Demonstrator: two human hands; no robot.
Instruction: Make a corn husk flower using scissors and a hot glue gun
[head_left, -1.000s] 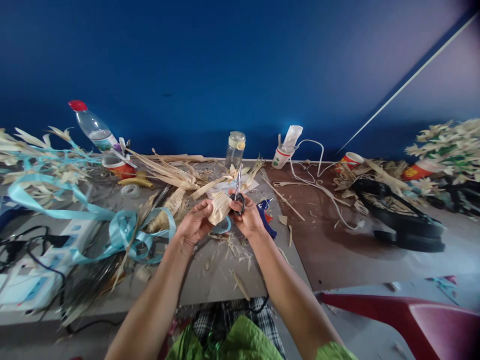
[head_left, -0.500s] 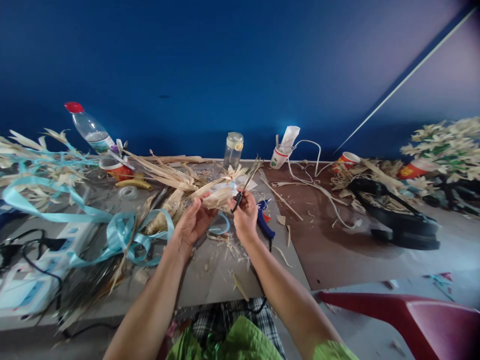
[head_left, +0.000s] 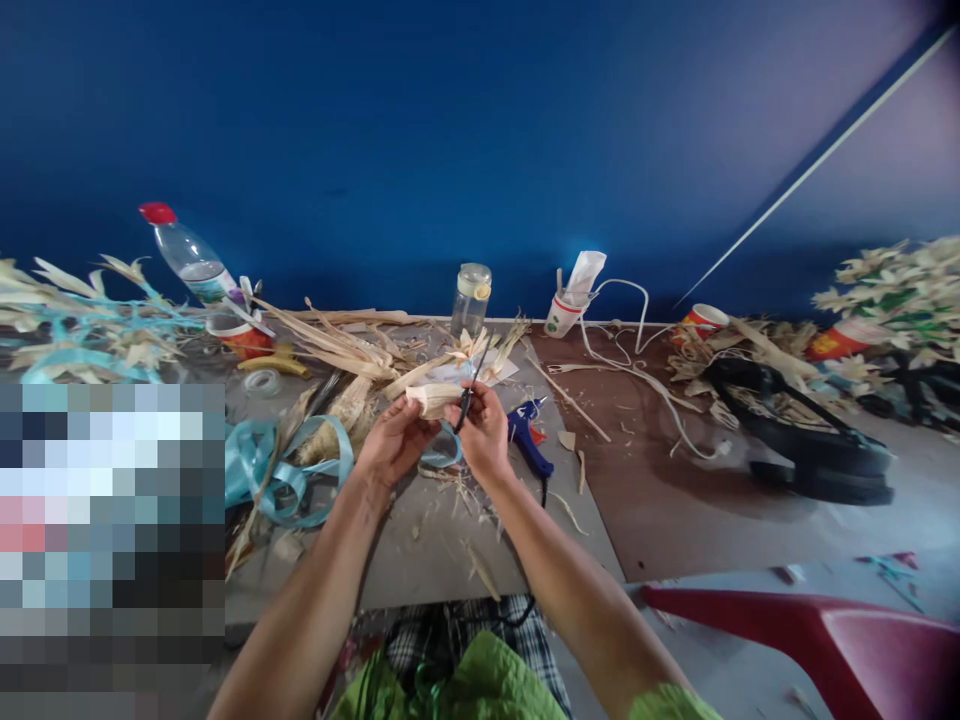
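My left hand (head_left: 391, 440) pinches one end of a pale dried corn husk (head_left: 433, 402) between thumb and fingers. A dark pair of scissors (head_left: 466, 402) sits in my right hand (head_left: 486, 430), its blades pointing up and away. My right thumb and fingertips are also at the husk's other end; whether they press on it I cannot tell. A husk flower (head_left: 470, 350) lies just beyond my hands. Close to my right hand, on the grey board, is a blue glue gun (head_left: 531, 440). Light blue ribbon (head_left: 319, 445) lies in loops left of my left hand.
A clear jar (head_left: 471, 300) stands at the wall, with a white cup (head_left: 564, 315) to its right. Loose husks (head_left: 345, 350) and a red-capped bottle (head_left: 191, 260) are at back left. A black strapped object (head_left: 814, 455) lies right. The lower-left corner is pixelated.
The husk has turned in my hands and looks narrower and more rounded. The scissors stand a little steeper. The whole view has shifted slightly, and the lower-left corner is now blocked out.
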